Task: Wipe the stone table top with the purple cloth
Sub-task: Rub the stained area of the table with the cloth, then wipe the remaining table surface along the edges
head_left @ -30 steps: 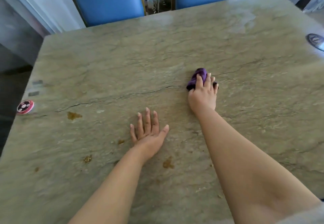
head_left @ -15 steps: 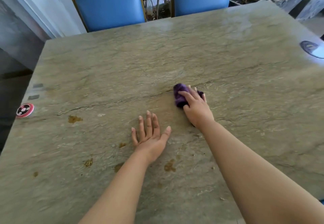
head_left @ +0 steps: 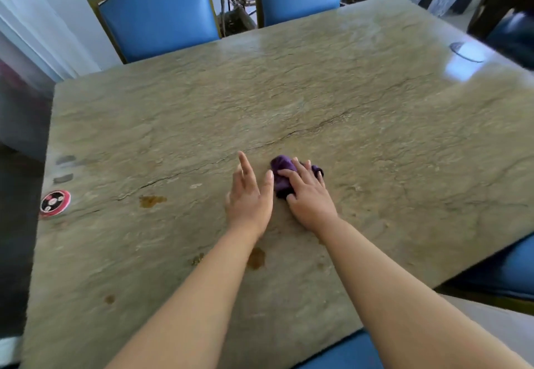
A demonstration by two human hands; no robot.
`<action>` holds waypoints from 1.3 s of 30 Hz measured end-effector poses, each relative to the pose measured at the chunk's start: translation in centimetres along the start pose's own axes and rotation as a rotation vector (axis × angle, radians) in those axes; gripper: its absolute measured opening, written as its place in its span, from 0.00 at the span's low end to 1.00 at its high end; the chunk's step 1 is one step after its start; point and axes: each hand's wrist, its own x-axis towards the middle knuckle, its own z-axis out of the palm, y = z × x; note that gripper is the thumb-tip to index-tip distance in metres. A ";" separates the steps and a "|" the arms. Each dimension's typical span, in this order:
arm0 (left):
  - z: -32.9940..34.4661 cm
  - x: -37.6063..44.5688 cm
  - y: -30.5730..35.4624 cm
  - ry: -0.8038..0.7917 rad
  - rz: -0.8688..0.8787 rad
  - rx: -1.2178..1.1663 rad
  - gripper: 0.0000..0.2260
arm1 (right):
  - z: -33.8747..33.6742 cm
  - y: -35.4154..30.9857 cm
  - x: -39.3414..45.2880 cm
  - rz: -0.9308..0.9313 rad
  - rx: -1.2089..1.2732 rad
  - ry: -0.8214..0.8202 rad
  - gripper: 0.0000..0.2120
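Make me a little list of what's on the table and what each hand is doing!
table: stone table top, greenish with a long crack
cloth: purple cloth, bunched up, lying on the table
right hand: right hand pressing down on the cloth, fingers over it
left hand: left hand open, empty, just left of the cloth
stains: brown spots, such as brown spot and brown spot, not wiped yet
other: round red and black disc near the left edge
chairs: blue chair at the far side
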 end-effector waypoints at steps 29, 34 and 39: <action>-3.6 6.6 -8.0 0.124 0.089 0.440 0.28 | 0.8 -5.4 9.7 -0.178 0.462 -0.281 0.24; -3.7 6.7 -6.2 0.286 0.092 0.177 0.31 | -1.2 -3.5 9.2 0.122 0.415 0.194 0.23; -1.0 9.2 -2.1 0.080 0.459 0.449 0.29 | 1.6 -2.5 9.4 0.099 0.159 0.296 0.24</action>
